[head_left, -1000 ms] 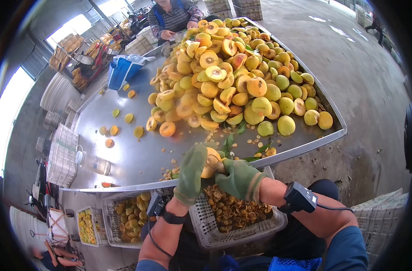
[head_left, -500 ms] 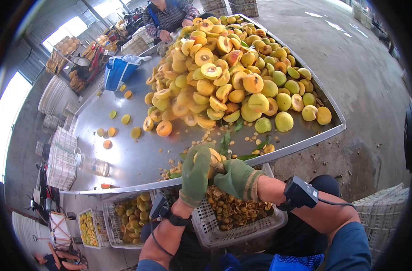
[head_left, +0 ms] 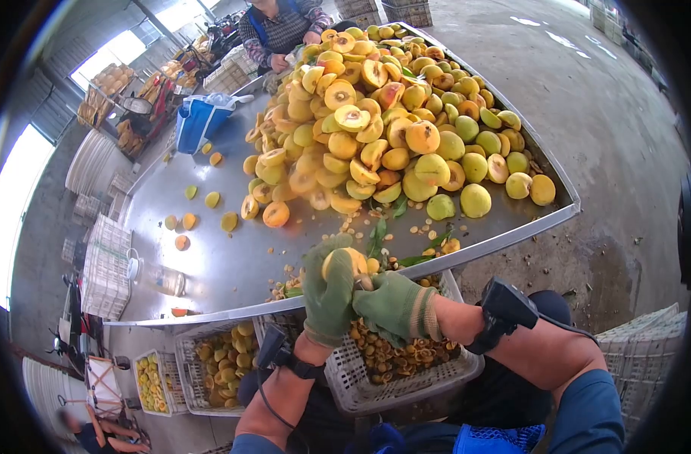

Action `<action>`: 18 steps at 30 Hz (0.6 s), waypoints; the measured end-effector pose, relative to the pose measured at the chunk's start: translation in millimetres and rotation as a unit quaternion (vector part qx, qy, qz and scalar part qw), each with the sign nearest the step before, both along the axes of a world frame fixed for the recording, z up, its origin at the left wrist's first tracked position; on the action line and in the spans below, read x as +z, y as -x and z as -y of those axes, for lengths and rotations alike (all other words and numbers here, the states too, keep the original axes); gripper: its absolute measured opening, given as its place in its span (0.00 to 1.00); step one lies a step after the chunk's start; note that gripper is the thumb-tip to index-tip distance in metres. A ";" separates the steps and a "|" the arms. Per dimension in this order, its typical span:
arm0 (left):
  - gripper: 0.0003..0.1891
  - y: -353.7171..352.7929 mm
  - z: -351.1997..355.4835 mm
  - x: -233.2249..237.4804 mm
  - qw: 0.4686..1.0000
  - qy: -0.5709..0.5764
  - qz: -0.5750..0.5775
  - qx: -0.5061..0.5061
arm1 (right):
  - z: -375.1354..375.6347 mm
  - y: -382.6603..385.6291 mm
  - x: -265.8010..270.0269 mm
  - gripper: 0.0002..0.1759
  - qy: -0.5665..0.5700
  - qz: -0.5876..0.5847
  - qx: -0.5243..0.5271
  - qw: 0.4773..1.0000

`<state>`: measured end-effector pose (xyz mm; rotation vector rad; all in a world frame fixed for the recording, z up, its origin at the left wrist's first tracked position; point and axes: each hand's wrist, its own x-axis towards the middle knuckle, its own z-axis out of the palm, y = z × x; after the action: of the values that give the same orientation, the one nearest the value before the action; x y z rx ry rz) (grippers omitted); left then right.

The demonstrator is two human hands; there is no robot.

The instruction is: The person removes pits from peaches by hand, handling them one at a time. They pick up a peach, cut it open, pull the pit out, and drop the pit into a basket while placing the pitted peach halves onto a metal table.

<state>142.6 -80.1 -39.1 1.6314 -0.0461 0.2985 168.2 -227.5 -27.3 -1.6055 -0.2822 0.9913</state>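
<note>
My left hand (head_left: pixel 329 291), in a green glove, is wrapped round a halved yellow fruit (head_left: pixel 345 262) over the near edge of the metal table (head_left: pixel 232 284). Against the fruit's lower right side presses my right hand (head_left: pixel 395 305), also gloved, its fingers closed; what it grips, possibly a small tool, is too hidden to name. Below both hands, a grey crate (head_left: pixel 406 397) holds many pits and scraps. A large heap of whole and halved fruit (head_left: pixel 353 119) covers the table beyond.
A person (head_left: pixel 277 30) is at the table's far side. On the left are a blue container (head_left: pixel 198 125), a clear jug (head_left: pixel 160 278) and a white crate (head_left: pixel 107 268). Fruit-filled crates (head_left: pixel 228 363) stand below left. Stacked crates (head_left: pixel 644 356) are at right.
My right hand has shifted slightly left and down against the fruit. The fruit's cut side has turned a little in my left hand.
</note>
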 end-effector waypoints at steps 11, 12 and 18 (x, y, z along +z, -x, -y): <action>0.18 2.2 -1.7 -6.1 0.998 -0.020 0.044 -0.038 | 17.9 -2.2 27.1 0.13 -0.026 -0.134 0.011 0.991; 0.18 2.8 -2.6 -9.9 0.997 -0.029 0.062 -0.039 | 21.6 -2.9 36.8 0.11 -0.018 -0.196 0.020 0.980; 0.29 7.8 4.5 -7.6 0.994 0.011 0.093 -0.062 | 36.7 -6.9 40.0 0.11 -0.109 -0.288 0.059 0.950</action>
<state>134.8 -84.6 -46.8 1.5683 -0.2843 0.3526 175.1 -264.3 12.7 -1.0522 -0.0793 1.4196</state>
